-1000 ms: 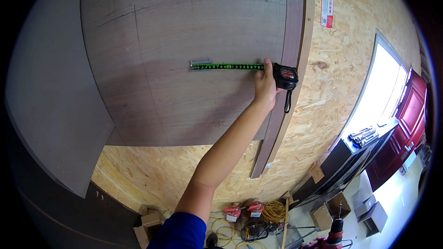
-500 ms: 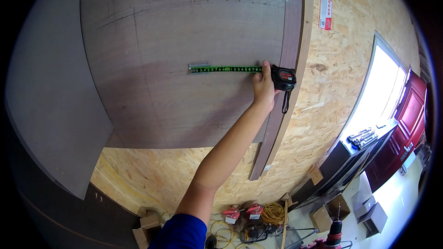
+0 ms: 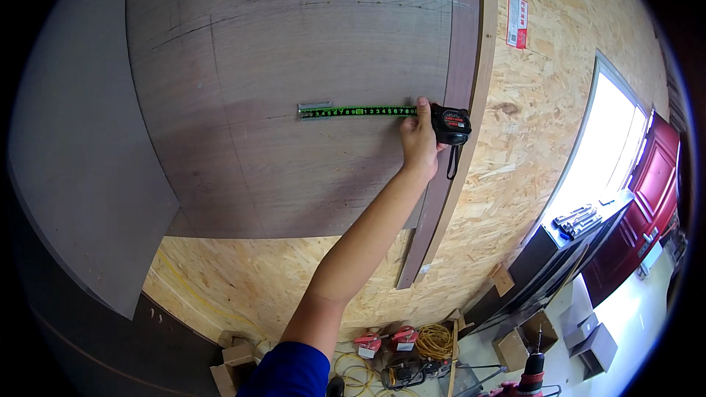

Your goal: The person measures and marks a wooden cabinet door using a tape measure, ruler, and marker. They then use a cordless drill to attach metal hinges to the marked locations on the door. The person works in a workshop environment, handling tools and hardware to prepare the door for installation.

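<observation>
Reaching up from the lower edge, a bare forearm in a blue sleeve [image 3: 290, 371] is stretching toward the wall, and the right hand [image 3: 419, 143] at its end is closing around the black case of a tape measure [image 3: 450, 123], fingers curled over the case while the thumb side is pressing against the board. The left hand is not showing anywhere, so nothing can be said of it. The grip seems to be holding the case steady at the right end so that the blade is staying flat and level on the surface. A short wrist strap is dangling from the case, hanging just beside the wrist.

The yellow-green blade [image 3: 360, 111] is running leftward from the case, lying flat against a large brown plywood panel [image 3: 294, 66], and its metal end hook [image 3: 315, 106] is sitting well out on the panel face, probably so that a span can be read across the sheet. The blade is looking narrow, bright and marked in black along its length.

A dark wooden strip [image 3: 441, 198] is leaning along the panel's right edge, just behind the case. Behind both, a chipboard wall [image 3: 529, 147] is carrying a small red label [image 3: 517, 20]. Farther off, low on the floor, coils of yellow cable [image 3: 434, 338] and small red tools are lying near cardboard boxes, and a bright window [image 3: 607, 154] and red door [image 3: 647, 198] are showing at the right.
</observation>
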`<state>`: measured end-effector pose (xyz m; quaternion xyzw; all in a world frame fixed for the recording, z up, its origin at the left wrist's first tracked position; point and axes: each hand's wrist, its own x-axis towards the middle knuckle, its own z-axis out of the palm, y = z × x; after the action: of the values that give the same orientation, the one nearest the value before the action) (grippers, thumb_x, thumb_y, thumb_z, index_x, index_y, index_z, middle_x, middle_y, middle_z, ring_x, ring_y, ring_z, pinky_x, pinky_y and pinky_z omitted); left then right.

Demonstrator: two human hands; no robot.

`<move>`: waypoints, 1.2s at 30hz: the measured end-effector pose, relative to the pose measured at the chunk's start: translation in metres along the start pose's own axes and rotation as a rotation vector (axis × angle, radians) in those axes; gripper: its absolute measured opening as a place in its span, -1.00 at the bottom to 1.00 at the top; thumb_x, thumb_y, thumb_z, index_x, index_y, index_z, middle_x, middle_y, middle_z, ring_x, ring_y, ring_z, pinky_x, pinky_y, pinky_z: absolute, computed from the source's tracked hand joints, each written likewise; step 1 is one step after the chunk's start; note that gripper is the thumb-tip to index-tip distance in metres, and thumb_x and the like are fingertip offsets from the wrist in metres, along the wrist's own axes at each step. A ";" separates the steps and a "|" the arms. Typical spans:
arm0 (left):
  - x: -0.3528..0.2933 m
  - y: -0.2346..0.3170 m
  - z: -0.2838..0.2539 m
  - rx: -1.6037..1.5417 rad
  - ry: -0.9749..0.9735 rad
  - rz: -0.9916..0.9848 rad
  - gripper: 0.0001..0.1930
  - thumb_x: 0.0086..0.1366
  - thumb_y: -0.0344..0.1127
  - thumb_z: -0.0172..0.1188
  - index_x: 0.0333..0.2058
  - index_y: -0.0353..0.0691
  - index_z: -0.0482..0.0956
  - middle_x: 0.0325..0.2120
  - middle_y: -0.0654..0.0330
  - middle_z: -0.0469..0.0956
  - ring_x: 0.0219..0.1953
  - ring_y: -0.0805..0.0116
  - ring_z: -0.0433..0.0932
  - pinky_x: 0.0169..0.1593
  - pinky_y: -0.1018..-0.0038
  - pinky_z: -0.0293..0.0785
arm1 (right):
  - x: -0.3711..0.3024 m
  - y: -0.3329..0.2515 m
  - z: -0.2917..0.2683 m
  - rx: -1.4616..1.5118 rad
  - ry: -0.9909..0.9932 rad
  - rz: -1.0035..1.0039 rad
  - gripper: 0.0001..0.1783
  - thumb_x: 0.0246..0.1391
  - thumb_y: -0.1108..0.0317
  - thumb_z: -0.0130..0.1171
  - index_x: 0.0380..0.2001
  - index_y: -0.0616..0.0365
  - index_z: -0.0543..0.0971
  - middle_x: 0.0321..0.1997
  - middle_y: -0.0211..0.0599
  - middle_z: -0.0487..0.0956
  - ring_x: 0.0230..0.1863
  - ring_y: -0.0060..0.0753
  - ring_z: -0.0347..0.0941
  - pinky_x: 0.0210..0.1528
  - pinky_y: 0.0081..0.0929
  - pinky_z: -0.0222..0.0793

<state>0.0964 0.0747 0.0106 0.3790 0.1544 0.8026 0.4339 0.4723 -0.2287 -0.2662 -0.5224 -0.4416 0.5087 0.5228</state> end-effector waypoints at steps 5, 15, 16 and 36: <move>0.000 0.004 -0.002 -0.004 -0.027 0.023 -0.57 0.34 0.19 0.15 -0.40 -0.09 0.45 -0.58 0.33 0.52 -0.66 0.52 0.44 -0.67 0.58 0.21 | 0.002 -0.003 -0.003 -0.006 -0.003 0.002 -0.65 0.18 0.42 0.22 0.01 0.18 0.42 -0.22 -0.43 0.49 -0.23 -0.49 0.45 -0.13 -0.43 0.40; 0.000 -0.007 0.000 0.068 0.014 0.005 -0.54 0.32 0.20 0.17 -0.45 -0.08 0.42 -0.59 0.31 0.52 -0.65 0.51 0.47 -0.66 0.57 0.29 | -0.001 -0.003 -0.015 0.018 0.015 0.006 -0.64 0.18 0.42 0.23 0.01 0.18 0.41 -0.21 -0.43 0.49 -0.22 -0.49 0.45 -0.12 -0.42 0.41; 0.000 0.000 0.004 0.051 -0.007 0.017 -0.54 0.32 0.20 0.17 -0.45 -0.09 0.42 -0.59 0.31 0.52 -0.65 0.51 0.48 -0.66 0.56 0.29 | -0.006 -0.006 -0.017 0.019 0.015 -0.002 -0.64 0.18 0.42 0.23 0.02 0.18 0.41 -0.21 -0.43 0.49 -0.21 -0.49 0.45 -0.12 -0.42 0.41; -0.002 0.005 -0.003 0.050 -0.048 0.000 -0.58 0.35 0.16 0.16 -0.39 -0.11 0.47 -0.54 0.29 0.53 -0.55 0.46 0.54 -0.59 0.51 0.39 | -0.037 0.023 -0.029 0.079 0.042 -0.059 -0.63 0.19 0.41 0.23 0.03 0.17 0.41 -0.19 -0.42 0.49 -0.19 -0.50 0.47 -0.09 -0.41 0.44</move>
<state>0.0919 0.0701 0.0100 0.4091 0.1639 0.7890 0.4280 0.4958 -0.2692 -0.2884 -0.4988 -0.4255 0.4991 0.5667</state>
